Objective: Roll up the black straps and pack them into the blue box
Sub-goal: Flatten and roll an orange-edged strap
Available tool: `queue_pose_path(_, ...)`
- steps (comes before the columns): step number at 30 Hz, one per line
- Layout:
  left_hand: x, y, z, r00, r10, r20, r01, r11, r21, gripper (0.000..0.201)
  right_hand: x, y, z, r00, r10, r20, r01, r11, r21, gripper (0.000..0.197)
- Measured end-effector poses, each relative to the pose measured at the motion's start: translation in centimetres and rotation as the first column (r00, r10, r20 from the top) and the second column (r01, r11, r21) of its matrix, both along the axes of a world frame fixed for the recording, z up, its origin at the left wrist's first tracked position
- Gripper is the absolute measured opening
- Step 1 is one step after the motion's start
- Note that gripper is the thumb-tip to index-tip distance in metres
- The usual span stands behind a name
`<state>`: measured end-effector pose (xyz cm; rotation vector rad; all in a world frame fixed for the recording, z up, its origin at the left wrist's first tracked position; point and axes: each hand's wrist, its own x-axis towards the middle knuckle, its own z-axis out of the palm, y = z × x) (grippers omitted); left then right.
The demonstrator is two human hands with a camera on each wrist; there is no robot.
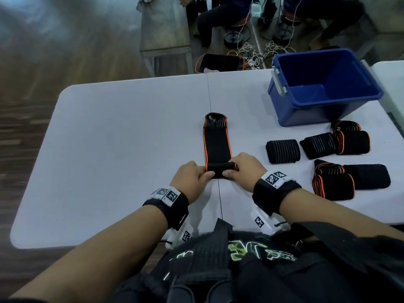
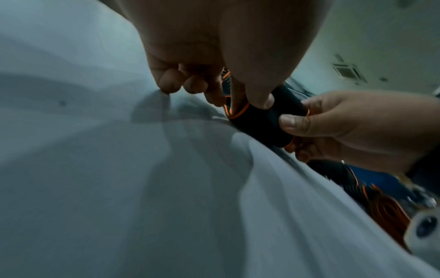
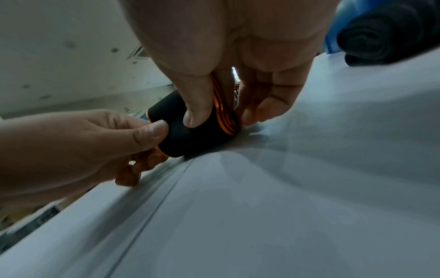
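The black strap point(image 1: 216, 143) lies flat on the white table point(image 1: 122, 132), well left of the blue box point(image 1: 323, 88), w/ its near end already coiled. Left hand point(image 1: 192, 178) & right hand point(image 1: 244, 169) each pinch one end of the roll, thumbs on top. To do it well: keep even pressure both sides, orange edges aligned, roll twd the far end w/o slack, so it doesn't cone.

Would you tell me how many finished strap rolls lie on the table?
6 strap rolls: one alone, two touching right of it, one behind them, two nearer me; overlaps may hide more.
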<state>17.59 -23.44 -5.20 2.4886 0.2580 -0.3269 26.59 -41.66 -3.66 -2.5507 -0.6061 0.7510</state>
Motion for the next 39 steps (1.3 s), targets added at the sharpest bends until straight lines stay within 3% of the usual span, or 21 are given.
queue_pose_path(6,1.2,-0.3,1.0,0.994,0.099,-0.038,-0.102,0.990,-0.094,0.051,0.1,0.3,-0.6,0.959,-0.277,-0.058,0.282,0.955,0.093,0.027)
queue_pose_path(9,2.2,-0.4,1.2,0.990,0.124,-0.068,-0.129,0.988,-0.088,0.052,0.1,0.5,-0.8,0.932,-0.343,-0.116,0.358,0.922,0.145,0.039)
queue_pose_path(16,3.4,-0.6,0.8,0.964,0.194,-0.185,-0.204,0.978,-0.040,0.055,0.2,0.9,-0.3,0.955,-0.292,-0.050,0.296,0.948,0.114,0.024)
queue_pose_path(18,3.4,-0.4,0.7,0.971,0.189,-0.145,-0.190,0.982,0.008,0.050,0.1,1.1,0.0,0.965,-0.260,-0.033,0.262,0.962,0.081,0.025)
queue_pose_path(21,3.3,0.1,0.9,0.981,0.195,-0.010,-0.195,0.981,0.008,0.026,-0.1,1.1,0.2,0.990,-0.124,0.061,0.123,0.992,0.015,0.035)
queue_pose_path(24,3.2,0.2,1.0,0.994,0.090,0.069,-0.094,0.994,0.055,0.026,-0.4,0.2,0.2,0.997,0.005,0.080,-0.004,1.000,-0.009,0.050)
queue_pose_path(27,2.7,0.6,0.3,0.998,0.030,0.058,-0.034,0.998,0.059,0.042,-0.1,-0.7,-0.1,0.994,0.068,0.081,-0.061,0.994,-0.087,0.071)
queue_pose_path(31,1.5,1.9,-1.0,1.000,-0.011,-0.023,0.012,0.999,0.046,0.075,0.8,-0.7,-0.5,0.999,0.022,0.047,-0.018,0.996,-0.082,0.065)
queue_pose_path(34,1.9,1.7,-1.3,0.998,0.064,0.008,-0.064,0.998,0.009,0.057,1.2,-0.4,-0.4,0.996,-0.068,-0.048,0.071,0.996,0.051,0.035)
queue_pose_path(36,2.4,1.2,-0.9,0.990,0.138,0.010,-0.136,0.986,-0.093,0.040,1.5,-0.2,-0.3,0.985,-0.148,-0.088,0.158,0.980,0.118,0.012)
queue_pose_path(39,3.1,0.4,-0.2,0.973,0.219,-0.069,-0.229,0.955,-0.190,0.028,1.9,0.1,-0.2,0.970,-0.218,-0.112,0.230,0.967,0.108,0.036)
